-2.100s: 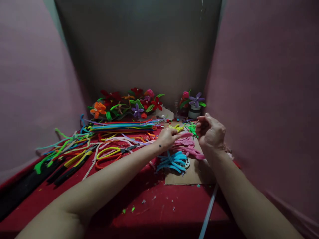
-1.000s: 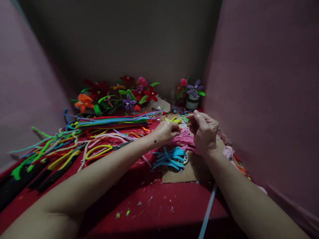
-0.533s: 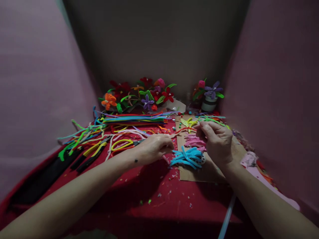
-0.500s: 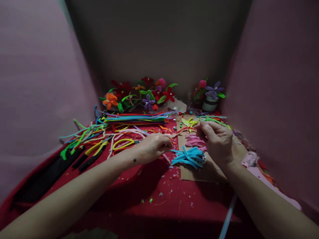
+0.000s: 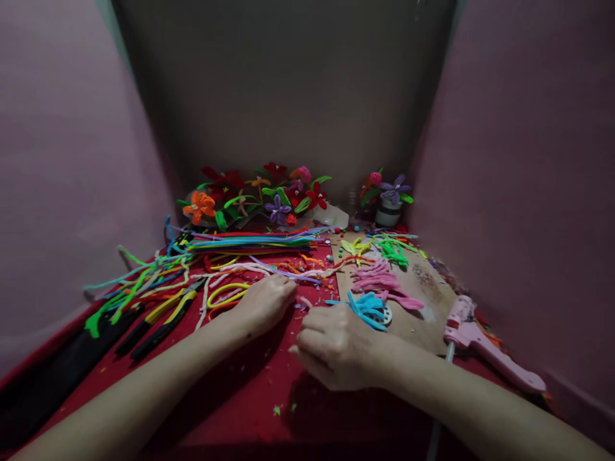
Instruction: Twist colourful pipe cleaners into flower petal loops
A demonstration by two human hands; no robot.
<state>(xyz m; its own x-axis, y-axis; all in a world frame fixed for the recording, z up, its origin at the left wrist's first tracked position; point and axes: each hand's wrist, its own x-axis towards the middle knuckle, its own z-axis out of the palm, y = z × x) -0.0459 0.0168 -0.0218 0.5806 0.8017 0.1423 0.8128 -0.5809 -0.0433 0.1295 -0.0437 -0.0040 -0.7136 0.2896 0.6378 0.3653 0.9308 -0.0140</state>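
Note:
My left hand (image 5: 271,301) is closed, low over the red cloth beside a yellow-handled tool (image 5: 228,291) and pale pink pipe cleaners (image 5: 237,270). Its fingertips face away, so anything in them is hidden. Closer to me, my right hand (image 5: 334,349) is curled, knuckles up, left of a bundle of blue pipe cleaner pieces (image 5: 369,309). What its fingers hold, if anything, does not show. A short pink piece (image 5: 303,302) lies between the hands. Pink pipe cleaner pieces (image 5: 379,278), a yellow pipe cleaner shape (image 5: 355,248) and green pieces (image 5: 391,251) rest on the cardboard (image 5: 432,310).
Black-and-yellow pliers (image 5: 168,320) lie at left, near tangled pipe cleaners (image 5: 129,285). Straight pipe cleaners (image 5: 254,242) are stacked behind. Pipe-cleaner flowers (image 5: 276,208) and a potted purple flower (image 5: 394,189) line the back. A pink glue gun (image 5: 490,346) lies at right.
My right hand has come down and left from above the pink pieces to beside my left hand, uncovering the green pieces and more of the glue gun. The whole view has shifted slightly.

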